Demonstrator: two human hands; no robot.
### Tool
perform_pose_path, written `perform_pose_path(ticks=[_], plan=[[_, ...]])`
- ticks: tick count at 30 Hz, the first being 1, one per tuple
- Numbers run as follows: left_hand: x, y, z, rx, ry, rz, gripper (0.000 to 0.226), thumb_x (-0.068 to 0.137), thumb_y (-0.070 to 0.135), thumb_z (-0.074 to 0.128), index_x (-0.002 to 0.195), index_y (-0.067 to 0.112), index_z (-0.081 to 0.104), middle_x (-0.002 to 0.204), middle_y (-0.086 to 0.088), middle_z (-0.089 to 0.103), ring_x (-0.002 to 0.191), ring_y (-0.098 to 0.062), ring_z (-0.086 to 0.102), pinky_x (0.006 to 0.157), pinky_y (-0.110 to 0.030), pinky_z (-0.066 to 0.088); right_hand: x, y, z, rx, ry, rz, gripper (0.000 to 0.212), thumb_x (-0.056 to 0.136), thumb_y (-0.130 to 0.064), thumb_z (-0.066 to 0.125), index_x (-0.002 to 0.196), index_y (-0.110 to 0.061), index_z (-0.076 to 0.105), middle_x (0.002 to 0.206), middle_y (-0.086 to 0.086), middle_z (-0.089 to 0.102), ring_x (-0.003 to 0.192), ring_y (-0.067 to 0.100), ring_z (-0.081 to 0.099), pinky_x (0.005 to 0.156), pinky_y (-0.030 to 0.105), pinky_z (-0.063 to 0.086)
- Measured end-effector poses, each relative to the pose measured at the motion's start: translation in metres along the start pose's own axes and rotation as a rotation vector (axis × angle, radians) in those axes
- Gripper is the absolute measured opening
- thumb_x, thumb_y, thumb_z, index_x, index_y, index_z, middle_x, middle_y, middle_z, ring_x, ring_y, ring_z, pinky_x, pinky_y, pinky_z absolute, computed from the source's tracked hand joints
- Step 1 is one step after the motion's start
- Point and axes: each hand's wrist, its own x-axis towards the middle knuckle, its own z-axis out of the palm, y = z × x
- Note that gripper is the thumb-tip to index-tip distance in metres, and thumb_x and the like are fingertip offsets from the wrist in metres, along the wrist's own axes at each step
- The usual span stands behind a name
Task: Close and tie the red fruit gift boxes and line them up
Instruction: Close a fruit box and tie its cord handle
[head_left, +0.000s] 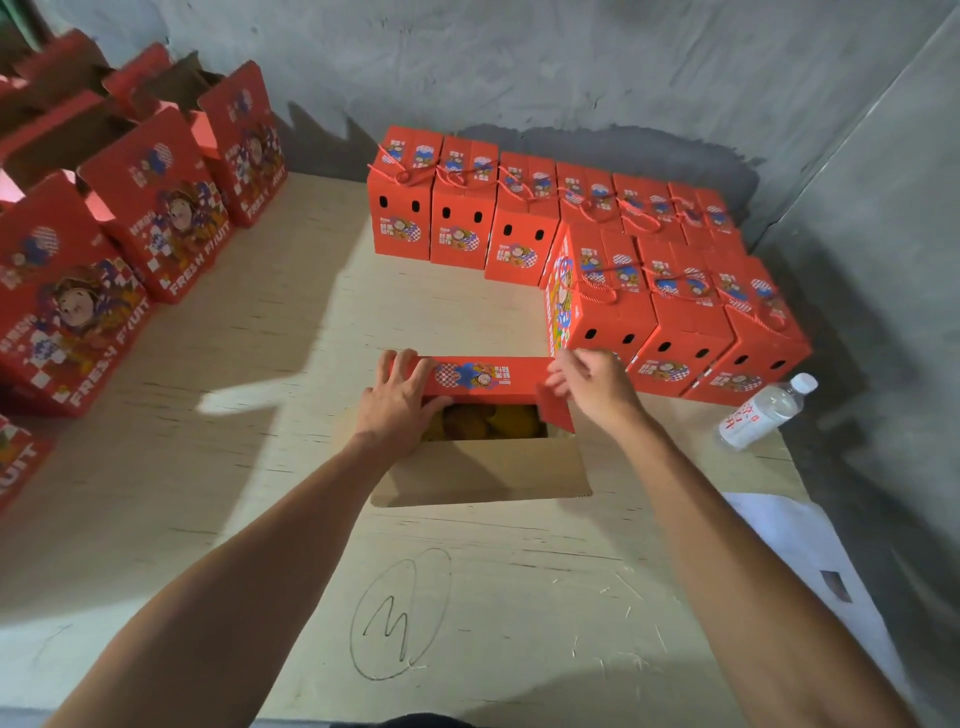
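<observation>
Open red gift box (480, 415), tied boxes (571, 234) lined behind.

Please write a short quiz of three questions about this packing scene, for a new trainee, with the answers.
1. True or false: the box under the hands is already tied with a cord.
2. Which hand touches the far flap? A) left hand only B) right hand only C) both
3. What lies on the table to the right of the tied boxes?

Key
1. False: it is open, and fruit shows inside.
2. C: the left fingers hold its left end, the right hand its right end.
3. A water bottle, on its side.
</observation>
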Motion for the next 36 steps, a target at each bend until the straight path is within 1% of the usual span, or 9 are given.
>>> perform_pose_path(ticks=[5, 10, 14, 21, 26, 29, 32, 34, 36], plan=[[0.0, -0.001, 0.003, 0.011, -0.015, -0.015, 0.06, 0.097, 0.062, 0.051, 0.145, 0.029, 0.037, 0.153, -0.002, 0.033, 0.147, -0.026, 0.018, 0.097, -0.056, 0.049, -0.032, 0.025, 0.057, -0.236, 0.042, -0.207, 0.042, 0.109, -0.017, 0.045, 0.149, -0.005, 0.047, 0.162, 0.011, 0.035, 0.151, 0.022, 0.032, 0.121, 0.037, 0.032], [-0.006, -0.003, 0.004, -0.007, 0.065, -0.034, 0.071, 0.091, 0.07, 0.052, 0.144, 0.025, 0.039, 0.154, -0.002, 0.037, 0.147, -0.025, 0.024, 0.107, -0.057, 0.042, -0.025, 0.034, 0.059, -0.259, -0.052, -0.178, 0.054, 0.111, -0.022, 0.034, 0.162, -0.008, 0.019, 0.171, 0.005, 0.01, 0.155, 0.019, 0.019, 0.118, 0.033, 0.036], [-0.013, -0.001, 0.003, -0.009, 0.119, -0.313, 0.107, 0.074, 0.089, 0.053, 0.144, 0.01, 0.036, 0.154, -0.01, 0.039, 0.148, -0.033, 0.025, 0.118, -0.056, 0.023, -0.026, 0.034, 0.059, -0.25, -0.059, -0.173, 0.054, 0.112, -0.023, 0.031, 0.163, -0.012, 0.017, 0.172, -0.001, 0.006, 0.153, 0.016, 0.024, 0.104, 0.035, 0.047], [-0.043, -0.033, -0.01, -0.095, 0.224, -0.492, 0.081, 0.081, 0.084, 0.051, 0.127, 0.017, 0.055, 0.124, -0.004, 0.067, 0.124, -0.03, 0.052, 0.113, -0.048, 0.028, -0.026, 0.033, 0.058, -0.249, -0.077, -0.124, 0.053, 0.112, -0.027, 0.028, 0.163, -0.019, 0.016, 0.171, -0.008, 0.005, 0.153, 0.015, 0.024, 0.105, 0.044, 0.046], [-0.055, -0.065, -0.028, -0.475, 0.236, -0.718, 0.048, 0.094, 0.055, 0.056, 0.119, 0.014, 0.061, 0.112, -0.008, 0.071, 0.11, -0.032, 0.065, 0.084, -0.035, 0.044, -0.023, 0.033, 0.06, -0.206, -0.066, -0.12, 0.052, 0.112, -0.026, 0.028, 0.163, -0.017, 0.017, 0.171, -0.005, 0.006, 0.155, 0.014, 0.019, 0.111, 0.039, 0.038], [-0.048, -0.055, -0.04, -0.562, 0.316, -0.62, 0.023, 0.094, 0.034, 0.06, 0.097, 0.014, 0.07, 0.088, 0.0, 0.071, 0.091, -0.027, 0.069, 0.072, -0.029, 0.044, -0.024, 0.033, 0.06, -0.198, -0.065, -0.132, 0.053, 0.112, -0.025, 0.029, 0.163, -0.016, 0.017, 0.172, -0.003, 0.006, 0.155, 0.015, 0.019, 0.109, 0.032, 0.037], [-0.04, -0.022, -0.052, -0.631, 0.356, -0.428, 0.034, 0.095, 0.049, 0.056, 0.081, 0.02, 0.067, 0.075, 0.003, 0.071, 0.075, -0.021, 0.069, 0.062, -0.029, 0.048, -0.023, 0.034, 0.059, -0.2, -0.068, -0.124, 0.053, 0.112, -0.026, 0.029, 0.163, -0.016, 0.018, 0.171, -0.004, 0.006, 0.155, 0.016, 0.018, 0.114, 0.04, 0.038], [-0.041, -0.004, -0.046, -0.673, 0.276, -0.303, 0.056, 0.098, 0.066, 0.041, 0.079, 0.02, 0.067, 0.078, 0.001, 0.072, 0.075, -0.02, 0.068, 0.066, -0.032, 0.052, -0.023, 0.034, 0.06, -0.19, -0.078, -0.111, 0.052, 0.112, -0.027, 0.028, 0.163, -0.017, 0.018, 0.171, -0.006, 0.006, 0.155, 0.015, 0.018, 0.116, 0.042, 0.035], [-0.048, 0.005, -0.027, -0.534, 0.215, -0.166, 0.054, 0.103, 0.057, 0.035, 0.086, 0.02, 0.071, 0.094, 0.001, 0.072, 0.088, -0.024, 0.063, 0.08, -0.037, 0.048, -0.024, 0.034, 0.06, -0.179, -0.071, -0.115, 0.052, 0.112, -0.026, 0.029, 0.162, -0.016, 0.019, 0.171, -0.006, 0.007, 0.155, 0.014, 0.019, 0.115, 0.04, 0.035]])
